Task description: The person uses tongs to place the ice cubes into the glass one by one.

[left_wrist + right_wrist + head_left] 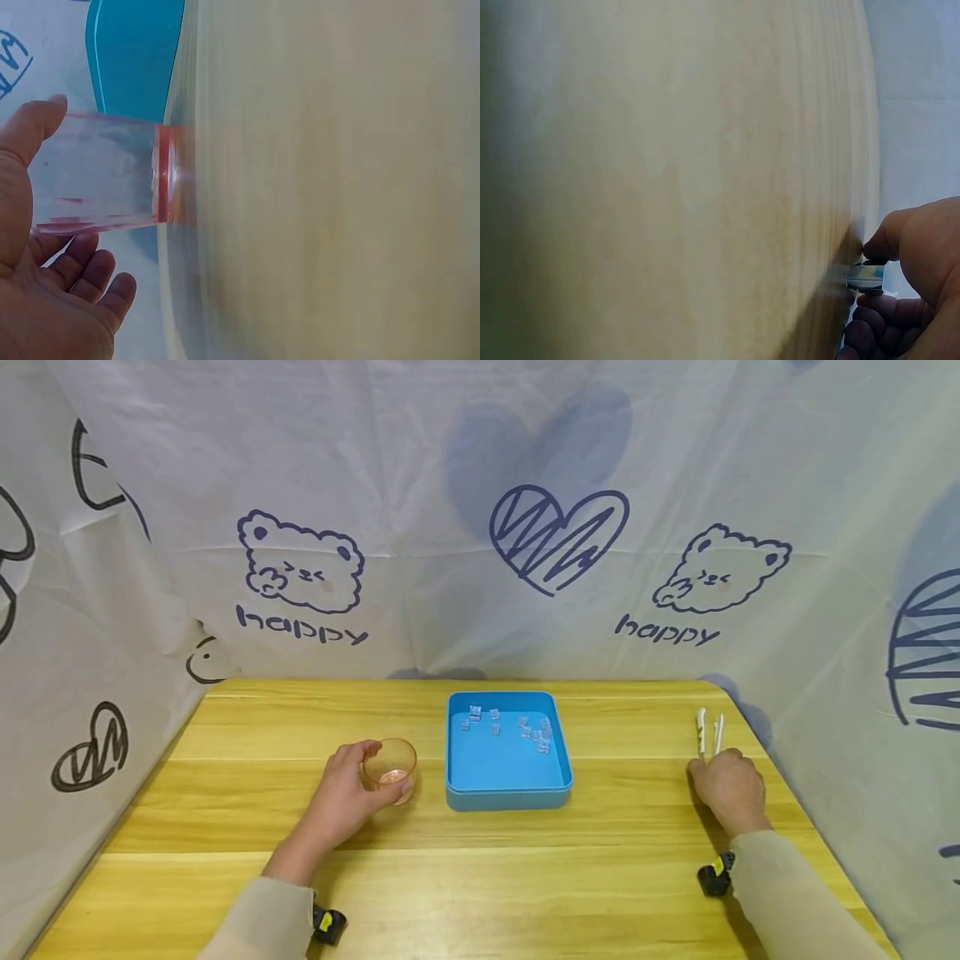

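Note:
My left hand (345, 795) holds a clear orange-tinted cup (394, 762) that stands upright on the table. In the left wrist view the thumb is at one side of the cup (105, 172) and the fingers at the other. Over at the right, my right hand (731, 789) pinches the near end of small white-tipped tongs (702, 733), whose two arms point away from me, spread apart. The right wrist view shows the shiny bent end of the tongs (866, 277) between thumb and fingers.
Between the hands sits a square blue tray (510, 800) with several small clear cubes (542, 739) lying toward its far and right sides. The wooden table (525, 885) ends at a white printed cloth (420, 610) behind and at both sides.

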A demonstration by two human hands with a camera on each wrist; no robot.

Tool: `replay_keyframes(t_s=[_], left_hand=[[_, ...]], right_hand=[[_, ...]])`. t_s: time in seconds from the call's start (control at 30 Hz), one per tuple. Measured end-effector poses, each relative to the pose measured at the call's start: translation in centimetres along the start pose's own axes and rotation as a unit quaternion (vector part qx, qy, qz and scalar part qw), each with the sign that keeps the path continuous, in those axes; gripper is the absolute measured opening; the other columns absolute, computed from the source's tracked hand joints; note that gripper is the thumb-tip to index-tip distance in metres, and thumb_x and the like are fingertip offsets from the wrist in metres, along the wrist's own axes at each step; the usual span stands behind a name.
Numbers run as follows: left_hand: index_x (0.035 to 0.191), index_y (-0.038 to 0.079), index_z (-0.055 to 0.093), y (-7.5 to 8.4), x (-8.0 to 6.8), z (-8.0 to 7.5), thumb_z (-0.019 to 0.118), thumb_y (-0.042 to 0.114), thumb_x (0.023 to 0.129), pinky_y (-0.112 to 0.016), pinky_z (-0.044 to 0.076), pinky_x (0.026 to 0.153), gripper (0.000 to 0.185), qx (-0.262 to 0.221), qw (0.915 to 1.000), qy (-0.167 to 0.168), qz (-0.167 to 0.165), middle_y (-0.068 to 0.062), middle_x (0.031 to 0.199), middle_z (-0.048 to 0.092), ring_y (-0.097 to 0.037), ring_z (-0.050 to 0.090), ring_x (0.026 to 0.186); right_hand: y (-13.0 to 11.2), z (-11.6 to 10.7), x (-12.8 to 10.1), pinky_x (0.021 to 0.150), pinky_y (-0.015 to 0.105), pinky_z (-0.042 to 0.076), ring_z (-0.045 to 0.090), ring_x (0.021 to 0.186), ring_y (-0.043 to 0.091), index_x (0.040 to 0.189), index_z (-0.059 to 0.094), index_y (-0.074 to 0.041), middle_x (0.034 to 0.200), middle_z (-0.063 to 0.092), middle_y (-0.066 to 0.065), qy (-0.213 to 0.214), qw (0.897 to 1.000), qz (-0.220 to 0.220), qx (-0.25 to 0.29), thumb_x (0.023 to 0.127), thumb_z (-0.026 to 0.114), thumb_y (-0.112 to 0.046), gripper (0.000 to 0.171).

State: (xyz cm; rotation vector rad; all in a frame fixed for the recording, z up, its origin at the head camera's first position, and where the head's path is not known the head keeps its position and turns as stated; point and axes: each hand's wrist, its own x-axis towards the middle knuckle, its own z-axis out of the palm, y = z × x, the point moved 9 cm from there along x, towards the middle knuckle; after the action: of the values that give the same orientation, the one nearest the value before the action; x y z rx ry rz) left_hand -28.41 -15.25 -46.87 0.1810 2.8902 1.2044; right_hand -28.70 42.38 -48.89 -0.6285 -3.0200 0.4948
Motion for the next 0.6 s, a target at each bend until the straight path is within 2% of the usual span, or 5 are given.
replay_keyframes(t_s=[0.37,0.6], left_hand=[[0.138,0.014,0.045,1.9,-2.0,1.3,0.077,0.063,0.069,-0.048,0.044,0.103,0.09,0.018,0.998,-0.056,0.023,-0.002,0.134,0.05,-0.024,0.045,0.127],[0.132,0.013,0.052,3.9,-3.5,2.0,0.081,0.056,0.069,-0.044,0.043,0.106,0.082,0.055,0.9928,-0.067,0.083,0.001,0.131,0.052,-0.02,0.043,0.127]], right_hand=[[-0.3,0.1,0.0,0.044,0.04,0.042,0.055,0.055,0.032,0.086,0.05,0.007,0.068,0.055,0.021,0.0,1.0,-0.006,-0.002,0.096,0.044,-0.036,0.045],[-0.2,0.1,0.0,0.045,0.04,0.041,0.055,0.056,0.033,0.087,0.051,0.007,0.069,0.055,0.021,-0.002,1.0,0.002,0.0,0.095,0.044,-0.037,0.045]])
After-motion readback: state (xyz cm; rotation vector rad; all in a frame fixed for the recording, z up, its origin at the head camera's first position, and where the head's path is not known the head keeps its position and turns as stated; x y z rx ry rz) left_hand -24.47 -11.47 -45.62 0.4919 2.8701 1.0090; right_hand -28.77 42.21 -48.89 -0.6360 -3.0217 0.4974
